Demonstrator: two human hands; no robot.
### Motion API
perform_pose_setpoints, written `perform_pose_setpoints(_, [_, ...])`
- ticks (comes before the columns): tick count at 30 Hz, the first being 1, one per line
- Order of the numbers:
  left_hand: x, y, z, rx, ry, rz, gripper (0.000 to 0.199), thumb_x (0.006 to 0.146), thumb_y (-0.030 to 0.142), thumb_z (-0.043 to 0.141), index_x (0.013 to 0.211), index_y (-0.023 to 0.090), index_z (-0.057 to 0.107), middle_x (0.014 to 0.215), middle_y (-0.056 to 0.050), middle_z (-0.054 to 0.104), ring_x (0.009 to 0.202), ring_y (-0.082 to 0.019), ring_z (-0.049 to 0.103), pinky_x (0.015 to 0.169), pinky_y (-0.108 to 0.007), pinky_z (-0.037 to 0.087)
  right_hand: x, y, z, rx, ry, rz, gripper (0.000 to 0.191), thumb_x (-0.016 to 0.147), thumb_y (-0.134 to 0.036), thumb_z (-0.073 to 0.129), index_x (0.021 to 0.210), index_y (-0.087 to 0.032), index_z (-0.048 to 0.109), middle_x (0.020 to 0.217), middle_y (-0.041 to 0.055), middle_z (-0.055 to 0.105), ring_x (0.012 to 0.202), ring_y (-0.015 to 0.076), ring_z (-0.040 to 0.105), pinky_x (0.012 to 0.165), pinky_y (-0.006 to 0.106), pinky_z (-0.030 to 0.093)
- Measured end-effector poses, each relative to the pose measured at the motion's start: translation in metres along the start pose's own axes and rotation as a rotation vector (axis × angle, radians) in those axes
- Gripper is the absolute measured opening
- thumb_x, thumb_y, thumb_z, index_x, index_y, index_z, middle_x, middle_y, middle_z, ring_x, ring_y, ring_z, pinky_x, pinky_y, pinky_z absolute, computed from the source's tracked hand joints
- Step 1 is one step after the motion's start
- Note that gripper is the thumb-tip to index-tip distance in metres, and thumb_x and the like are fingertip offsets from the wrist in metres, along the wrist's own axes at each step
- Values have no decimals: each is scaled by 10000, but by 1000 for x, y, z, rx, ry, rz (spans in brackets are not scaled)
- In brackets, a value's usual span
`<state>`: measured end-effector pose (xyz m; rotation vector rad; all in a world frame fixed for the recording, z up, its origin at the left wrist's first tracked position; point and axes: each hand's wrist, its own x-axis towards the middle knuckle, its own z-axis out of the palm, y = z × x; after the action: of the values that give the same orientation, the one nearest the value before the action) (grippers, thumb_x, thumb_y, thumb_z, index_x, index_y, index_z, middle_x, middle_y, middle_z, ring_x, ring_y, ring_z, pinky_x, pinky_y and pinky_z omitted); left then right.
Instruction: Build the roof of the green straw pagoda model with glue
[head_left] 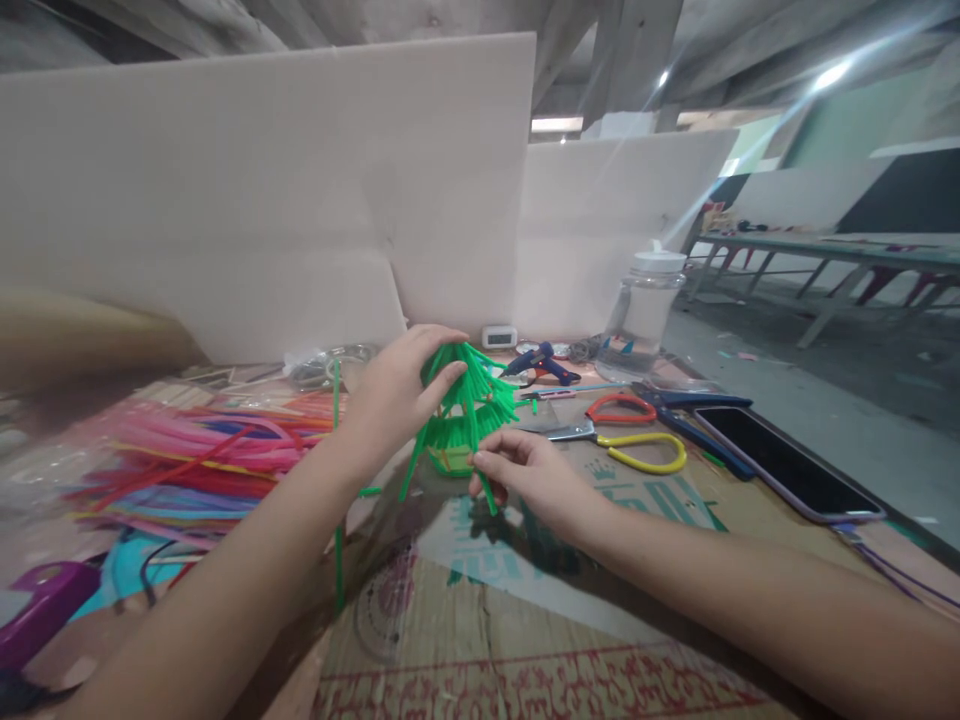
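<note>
A green tree-like figure built of pipe cleaners (pixel 487 400) stands upright in the middle, its strands sloping down in tiers. My left hand (pixel 409 385) grips its top from the left, thumb and fingers closed around the peak. At the figure's lower right, my right hand (pixel 525 475) pinches one long green pipe cleaner (pixel 488 493) that hangs below the tiers. The base is partly hidden by the strands and my right fingers. Loose green pipe cleaners (pixel 338 560) lie at the left, below my left forearm.
Coloured pipe cleaners (pixel 202 450) are heaped at left. Scissors (pixel 641 452) with red and yellow handles, blue-handled pliers (pixel 694 425) and a phone (pixel 787 465) lie right. A glue gun (pixel 544 362), small digital clock (pixel 499 336) and water bottle (pixel 643 310) stand behind. White boards (pixel 262 190) rise at the back.
</note>
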<state>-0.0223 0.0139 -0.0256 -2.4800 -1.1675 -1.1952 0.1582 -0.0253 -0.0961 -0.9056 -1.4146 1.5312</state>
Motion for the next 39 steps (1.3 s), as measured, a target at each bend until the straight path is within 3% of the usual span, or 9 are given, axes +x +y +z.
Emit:
perform_pose_setpoints(21, [0,1,0,-53,26,3,246,960,270,518,1166,191,627,1185,-51,685,1144,-193,609,1013,-348,457,0,1,3,-47,16,17,240,760,-385,713,763,-181,587,594,-17,670,440,63,468,455,215,339])
perform_pose_setpoints(27, [0,10,-1,-57,88,-136,414,927,361,576,1313,211,571,1262,-57,672,1158,-212,619,1010,-357,462,-1,3,3,-68,6,10,281,735,-428,722,764,-187,581,591,-24,660,444,72,472,442,218,334])
perform_pose_setpoints(32, [1,19,-6,-133,127,-256,262,906,363,597,1081,198,700,1080,-39,738,1019,-201,671,930,-321,500,0,8,5,-67,-17,11,323,714,-467,719,760,-182,576,574,-25,651,438,67,464,453,219,344])
perform_pose_setpoints(39, [2,19,-7,-197,140,-313,235,902,359,604,1041,209,719,1016,-23,749,963,-186,682,897,-296,508,-2,8,7,-60,-24,22,320,704,-461,715,736,-196,539,598,-18,674,428,70,485,462,228,381])
